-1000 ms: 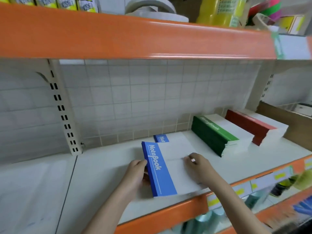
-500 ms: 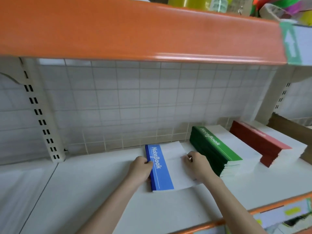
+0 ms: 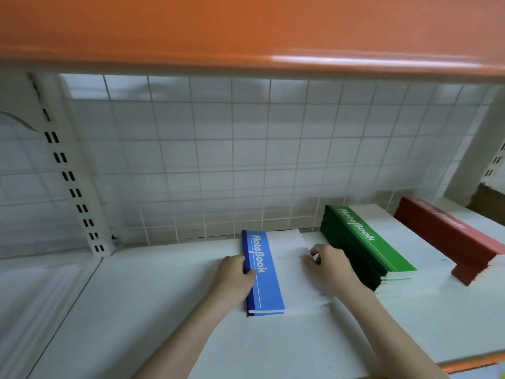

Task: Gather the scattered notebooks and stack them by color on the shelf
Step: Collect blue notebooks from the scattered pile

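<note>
Beyond the hands rises a white back panel [image 3: 246, 160] covered by a wire grid of squares, its lower edge meeting the white shelf board [image 3: 164, 310] that spreads under and around them. Above the hands hangs the next shelf up — its broad orange front edge [image 3: 246, 31] catches a soft streak of light towards the right. Left of the hands stands a white slotted upright [image 3: 73, 170] with paired dark slots, leaning in the wide-angle view. Right of them, another upright [image 3: 481, 149] — partly cut off. An orange strip [image 3: 475, 363] edges the shelf front, nearest the viewer.
</note>
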### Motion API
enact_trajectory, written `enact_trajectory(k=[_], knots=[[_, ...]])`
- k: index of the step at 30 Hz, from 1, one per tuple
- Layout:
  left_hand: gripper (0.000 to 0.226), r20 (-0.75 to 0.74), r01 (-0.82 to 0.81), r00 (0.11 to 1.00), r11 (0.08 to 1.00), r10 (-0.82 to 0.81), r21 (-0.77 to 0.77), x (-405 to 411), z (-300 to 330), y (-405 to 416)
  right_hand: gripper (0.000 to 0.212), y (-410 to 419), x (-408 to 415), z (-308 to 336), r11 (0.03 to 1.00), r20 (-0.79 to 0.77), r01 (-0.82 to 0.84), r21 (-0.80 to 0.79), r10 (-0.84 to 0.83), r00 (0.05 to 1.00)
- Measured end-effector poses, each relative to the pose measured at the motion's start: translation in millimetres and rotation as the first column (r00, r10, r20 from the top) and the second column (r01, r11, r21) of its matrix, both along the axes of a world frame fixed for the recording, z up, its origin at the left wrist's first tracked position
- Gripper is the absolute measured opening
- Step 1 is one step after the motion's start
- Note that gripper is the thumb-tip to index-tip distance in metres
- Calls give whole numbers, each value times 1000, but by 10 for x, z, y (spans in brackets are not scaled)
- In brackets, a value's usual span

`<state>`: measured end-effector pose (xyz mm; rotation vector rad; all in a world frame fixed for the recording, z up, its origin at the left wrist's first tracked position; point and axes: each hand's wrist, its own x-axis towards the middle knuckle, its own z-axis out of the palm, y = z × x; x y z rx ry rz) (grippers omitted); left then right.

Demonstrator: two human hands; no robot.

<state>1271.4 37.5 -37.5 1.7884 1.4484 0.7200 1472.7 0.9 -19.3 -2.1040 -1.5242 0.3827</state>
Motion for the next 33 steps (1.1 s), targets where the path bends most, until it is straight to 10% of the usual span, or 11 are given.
enact_trajectory(k=[10,24,33], knots=[[18,-210,3,977,984,35,177,-1,-10,-46,20,0,84,-129,998,-15,-34,58,35,999],[16,-29,40,999,989,-36,146,-101,56,-113,19,-105,108,-63,995,11,-64,76,64,998],[95,-288,350,898,937,-331,14,-215,68,-320,124,-262,243,84,878,-177,-415,-237,381,907]])
